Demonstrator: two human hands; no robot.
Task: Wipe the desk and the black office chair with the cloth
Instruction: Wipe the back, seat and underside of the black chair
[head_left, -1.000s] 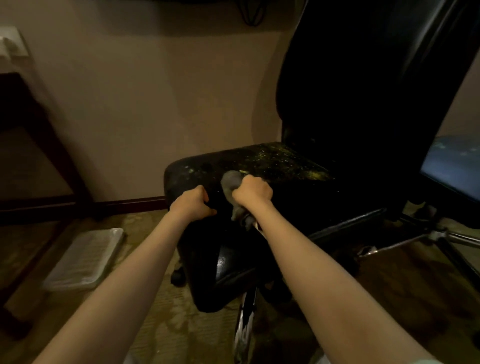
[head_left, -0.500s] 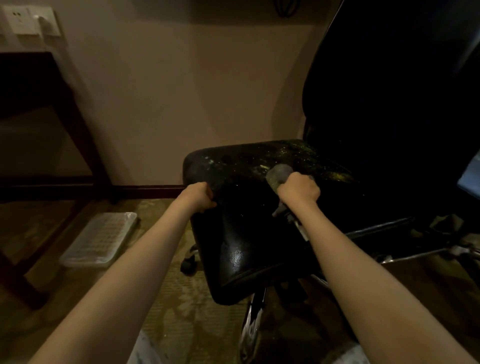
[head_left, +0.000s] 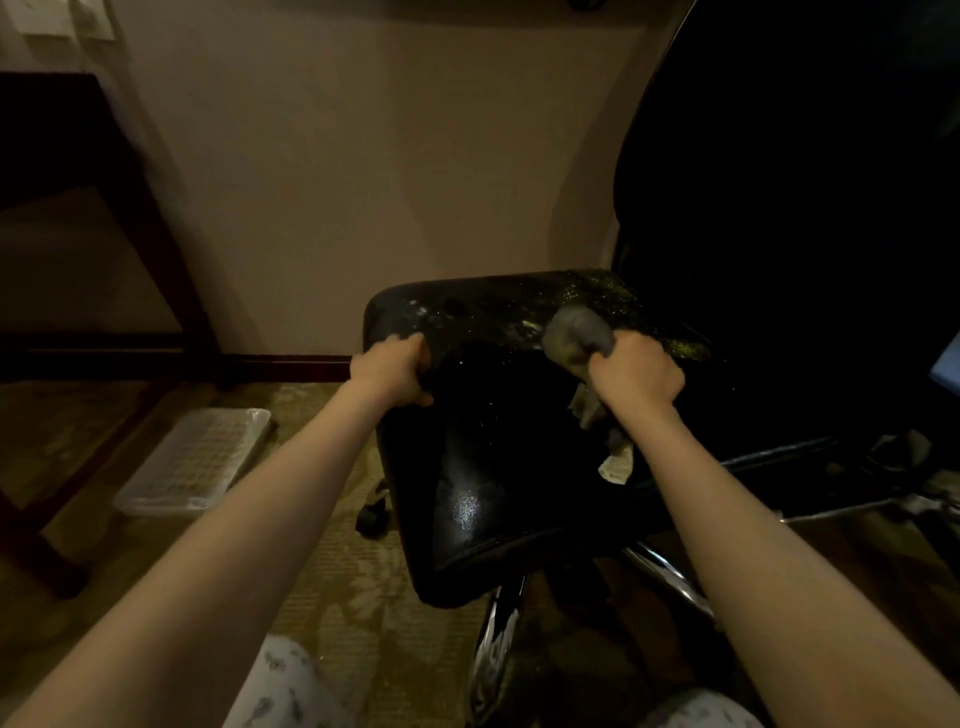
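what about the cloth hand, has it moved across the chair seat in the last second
Yes. The right hand, gripping the cloth, has slid rightward along the chair seat, away from the left hand at the seat's front corner, toward the backrest.

Lit dimly, in warm tones. Backed at 12 o'clock by a plain beige wall (head_left: 389, 182), trimmed below with a dark baseboard (head_left: 291, 362). Fitted at 11 o'clock with pale wall plates (head_left: 67, 18). Floored in patterned tan carpet (head_left: 332, 597), with dark wooden furniture legs (head_left: 171, 260) at 9 o'clock and a clear plastic tray (head_left: 195, 460) at 8 o'clock.

Glossy black chair seat (head_left: 498, 467); soft matt grey cloth (head_left: 576, 332).
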